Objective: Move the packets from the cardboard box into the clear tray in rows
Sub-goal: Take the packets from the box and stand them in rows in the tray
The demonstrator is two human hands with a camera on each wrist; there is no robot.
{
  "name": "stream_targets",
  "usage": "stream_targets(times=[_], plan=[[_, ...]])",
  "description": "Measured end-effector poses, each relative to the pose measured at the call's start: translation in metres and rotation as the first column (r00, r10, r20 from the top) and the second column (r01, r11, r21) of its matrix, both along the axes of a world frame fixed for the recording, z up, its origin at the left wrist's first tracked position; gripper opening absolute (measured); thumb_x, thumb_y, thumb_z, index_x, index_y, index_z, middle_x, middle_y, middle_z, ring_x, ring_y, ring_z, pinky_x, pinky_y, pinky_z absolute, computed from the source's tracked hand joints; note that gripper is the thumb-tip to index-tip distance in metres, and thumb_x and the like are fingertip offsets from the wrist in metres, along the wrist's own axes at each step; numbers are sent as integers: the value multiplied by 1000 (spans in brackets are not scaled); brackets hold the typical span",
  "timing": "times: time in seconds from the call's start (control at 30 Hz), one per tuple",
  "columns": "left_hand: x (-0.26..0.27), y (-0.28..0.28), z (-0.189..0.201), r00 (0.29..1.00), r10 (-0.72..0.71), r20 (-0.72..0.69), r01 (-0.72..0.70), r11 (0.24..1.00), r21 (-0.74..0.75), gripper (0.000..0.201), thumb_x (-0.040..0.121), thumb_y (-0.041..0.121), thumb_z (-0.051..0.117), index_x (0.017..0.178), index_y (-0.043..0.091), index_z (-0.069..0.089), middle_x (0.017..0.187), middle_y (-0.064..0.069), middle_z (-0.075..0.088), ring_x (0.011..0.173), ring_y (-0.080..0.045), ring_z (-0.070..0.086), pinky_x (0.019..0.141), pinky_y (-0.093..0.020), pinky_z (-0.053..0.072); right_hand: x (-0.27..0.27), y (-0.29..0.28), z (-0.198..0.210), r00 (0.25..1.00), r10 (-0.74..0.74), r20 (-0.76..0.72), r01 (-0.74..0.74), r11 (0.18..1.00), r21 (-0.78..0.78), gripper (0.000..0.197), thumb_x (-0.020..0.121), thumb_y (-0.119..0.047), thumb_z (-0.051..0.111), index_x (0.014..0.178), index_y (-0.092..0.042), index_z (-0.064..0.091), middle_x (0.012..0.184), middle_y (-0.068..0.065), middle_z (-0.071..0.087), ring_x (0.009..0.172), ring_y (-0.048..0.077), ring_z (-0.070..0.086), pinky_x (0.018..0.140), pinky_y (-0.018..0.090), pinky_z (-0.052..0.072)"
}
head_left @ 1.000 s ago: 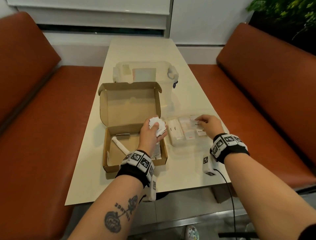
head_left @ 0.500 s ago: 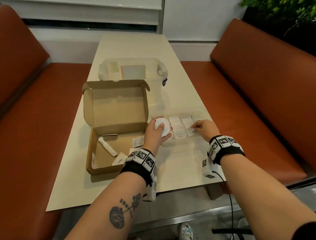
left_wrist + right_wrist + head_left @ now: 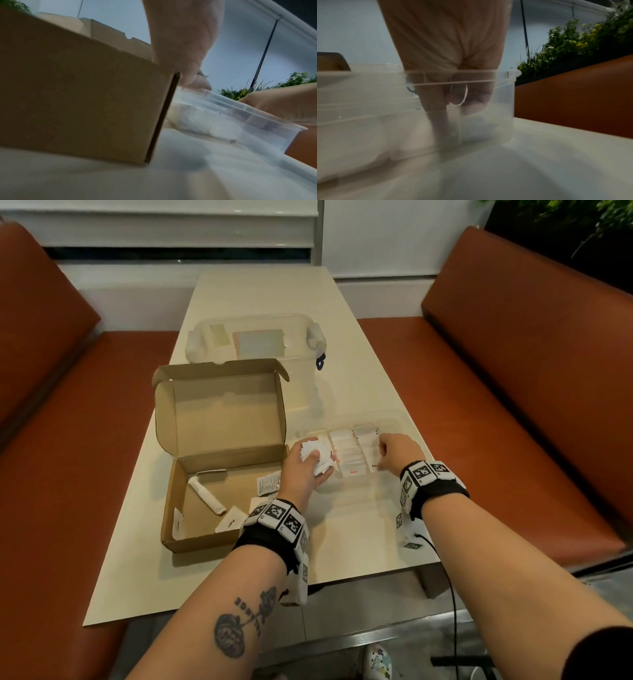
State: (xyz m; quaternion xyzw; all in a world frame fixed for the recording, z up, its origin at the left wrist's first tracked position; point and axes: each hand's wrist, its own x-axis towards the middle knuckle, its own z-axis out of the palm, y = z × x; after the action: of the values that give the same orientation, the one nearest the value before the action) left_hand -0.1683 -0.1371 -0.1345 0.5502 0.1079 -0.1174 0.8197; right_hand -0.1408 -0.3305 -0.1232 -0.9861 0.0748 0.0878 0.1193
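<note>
The open cardboard box (image 3: 219, 542) sits left of centre, with a few white packets (image 3: 269, 484) and a white roll (image 3: 207, 499) inside. Right of it stands the clear tray (image 3: 394, 421), where white packets lie in two rows (image 3: 346, 451). My left hand (image 3: 310, 460) grips a bunch of white packets (image 3: 317, 455) over the tray's left end. My right hand (image 3: 383, 448) reaches into the right part of the tray. In the right wrist view its thumb and fingers (image 3: 436, 100) pinch a thin white packet (image 3: 465, 94) behind the tray wall (image 3: 368, 121).
A clear lidded container (image 3: 253, 340) stands behind the box on the cream table (image 3: 260, 292). Orange benches (image 3: 513, 371) run along both sides. A cable (image 3: 452, 594) hangs off the near table edge by my right wrist. Plants (image 3: 573, 40) are behind the right bench.
My left hand has carried its bunch of packets from the box's right edge to the tray's left end. My right hand has stayed among the packets in the tray.
</note>
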Motion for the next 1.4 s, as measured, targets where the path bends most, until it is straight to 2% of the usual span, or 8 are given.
stream_targets(times=[0.3, 0.53, 0.67, 0.8, 1.07, 1.17, 1.3, 1.4], plan=[[1, -1, 1, 1000, 3, -4, -3, 1000, 24, 25, 99, 0, 39, 108, 17, 54, 114, -11, 55, 108, -29, 60, 80, -31, 55, 11, 4, -5, 997, -39, -64, 33, 995, -94, 22, 81, -16, 69, 99, -7, 60, 105, 11, 63, 96, 28, 61, 70, 28, 44], [2, -1, 4, 1000, -10, -11, 10, 999, 42, 22, 99, 0, 39, 111, 13, 52, 112, -12, 53, 97, -24, 61, 77, -29, 55, 11, 3, -8, 995, -82, -60, 77, 994, -72, 23, 82, -17, 67, 101, -6, 60, 105, 12, 63, 97, 28, 61, 70, 28, 42], [3, -3, 8, 999, -25, -34, 28, 996, 85, 25, 98, -1, 40, 118, 9, 52, 121, -20, 51, 112, -34, 58, 74, -28, 55, 10, 2, -8, 995, -81, -52, 78, 996, -51, 26, 82, -20, 68, 102, -7, 59, 104, 10, 63, 97, 28, 60, 72, 29, 43], [4, -4, 10, 998, -25, -55, 31, 994, 105, 28, 98, -2, 40, 122, 8, 52, 125, -21, 50, 110, -34, 57, 68, -26, 55, 9, 3, -9, 995, -97, -34, 96, 995, -36, 16, 83, -20, 66, 87, -11, 54, 91, 8, 56, 84, 25, 55, 69, 29, 42], [6, -5, 9, 996, 12, -90, 0, 992, 124, 36, 98, 2, 44, 133, 8, 46, 134, -20, 45, 116, -34, 55, 64, -24, 57, 10, 2, -10, 992, -120, -27, 120, 993, -11, 34, 82, -17, 64, 62, -18, 36, 77, 3, 50, 76, 23, 49, 65, 29, 39], [6, -5, 12, 998, 2, -67, 7, 991, 134, 30, 98, 3, 45, 127, 8, 50, 125, -14, 48, 97, -25, 61, 61, -25, 59, 7, 3, -5, 993, -115, 28, 113, 992, 53, 28, 84, -19, 63, 67, -15, 42, 78, 4, 51, 76, 22, 48, 65, 30, 37], [5, -6, 16, 998, -57, -34, 61, 991, 120, 17, 96, 1, 50, 102, 15, 58, 124, -15, 49, 88, -28, 66, 64, -31, 61, -1, 19, 6, 930, -109, 351, 16, 966, 257, 11, 89, -21, 58, 84, -11, 60, 81, 3, 59, 74, 19, 52, 65, 28, 41], [5, -8, 15, 998, -64, 6, 62, 984, 168, 17, 90, -2, 58, 96, 14, 60, 126, -11, 45, 102, -31, 61, 66, -34, 61, -11, 38, 13, 933, -177, 314, -62, 780, 623, 12, 88, -22, 63, 82, -12, 65, 74, 2, 62, 64, 14, 56, 61, 25, 46]])
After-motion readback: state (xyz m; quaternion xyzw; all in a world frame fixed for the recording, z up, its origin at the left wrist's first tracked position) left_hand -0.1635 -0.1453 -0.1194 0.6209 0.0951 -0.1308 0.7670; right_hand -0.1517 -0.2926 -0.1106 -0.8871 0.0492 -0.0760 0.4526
